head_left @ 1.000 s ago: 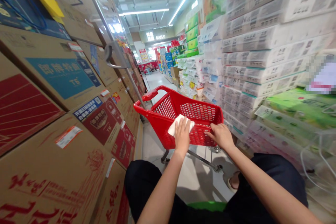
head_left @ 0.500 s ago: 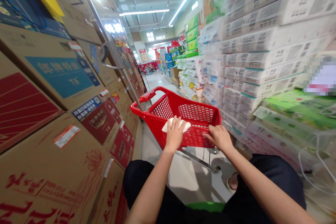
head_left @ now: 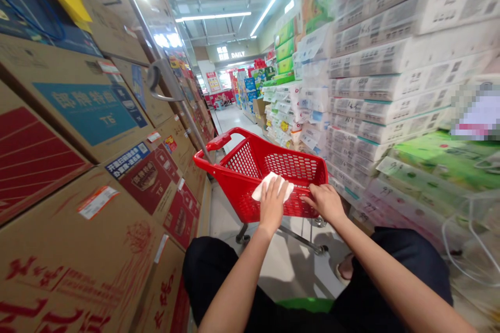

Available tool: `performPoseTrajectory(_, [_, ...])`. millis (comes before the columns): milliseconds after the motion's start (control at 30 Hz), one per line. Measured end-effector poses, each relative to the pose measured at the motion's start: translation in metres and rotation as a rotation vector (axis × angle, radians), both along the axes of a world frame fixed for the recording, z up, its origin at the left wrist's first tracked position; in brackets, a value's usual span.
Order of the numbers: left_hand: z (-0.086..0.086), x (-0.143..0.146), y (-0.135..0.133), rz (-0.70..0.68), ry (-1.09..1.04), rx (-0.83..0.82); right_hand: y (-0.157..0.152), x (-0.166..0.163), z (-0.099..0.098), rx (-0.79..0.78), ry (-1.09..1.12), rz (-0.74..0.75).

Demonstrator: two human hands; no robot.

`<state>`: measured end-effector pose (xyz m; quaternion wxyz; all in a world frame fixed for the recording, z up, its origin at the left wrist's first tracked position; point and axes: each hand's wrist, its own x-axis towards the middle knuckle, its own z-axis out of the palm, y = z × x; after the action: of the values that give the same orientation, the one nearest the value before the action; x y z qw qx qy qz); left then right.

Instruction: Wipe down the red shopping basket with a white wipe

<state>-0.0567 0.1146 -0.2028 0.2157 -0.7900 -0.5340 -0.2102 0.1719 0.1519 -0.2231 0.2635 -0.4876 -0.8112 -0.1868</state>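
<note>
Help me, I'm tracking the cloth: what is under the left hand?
Under the left hand is a white cloth, its edges showing, lying against the red basket. The hand hides the cloth's middle, and the basket surface behind the cloth cannot be seen.

Red perforated cart (head_left: 236, 183) (upright), white cloth (head_left: 258, 193) against its near rim

To the left of the fingers (head_left: 272, 197), the cardboard cartons (head_left: 125, 213) are stacked, and one of them carries a blue printed panel (head_left: 91, 114). To the right of the fingers there stand high piles of white plastic-wrapped tissue packs (head_left: 375, 83). Beyond and above the fingers, a "DAILY" sign (head_left: 238, 54) and a ceiling tube light (head_left: 213, 17) are shining.
</note>
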Motion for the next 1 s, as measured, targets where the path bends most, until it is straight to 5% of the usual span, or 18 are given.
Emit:
performPoseTrajectory(100, [0.012,-0.028,0.0,-0.092,0.097,-0.026,0.003,0.006,-0.002,-0.005,0.001,-0.002])
performPoseTrajectory(267, [0.03,-0.084,0.007,0.094,0.059,0.025,0.012,0.014,-0.006,-0.04,0.012,0.004])
performPoseTrajectory(400, [0.021,-0.064,0.01,0.174,-0.001,0.035,0.01,0.008,0.003,-0.052,0.004,-0.024])
performPoseTrajectory(667, [0.002,0.008,0.007,0.008,0.018,-0.011,-0.013,-0.036,0.013,-0.026,0.019,0.033])
performPoseTrajectory(800, [0.007,-0.01,0.009,-0.054,0.096,-0.022,-0.009,-0.025,0.009,-0.041,-0.038,0.043])
performPoseTrajectory(1000, [0.028,-0.07,0.015,0.109,0.072,0.004,-0.006,-0.015,0.009,-0.047,-0.025,0.043])
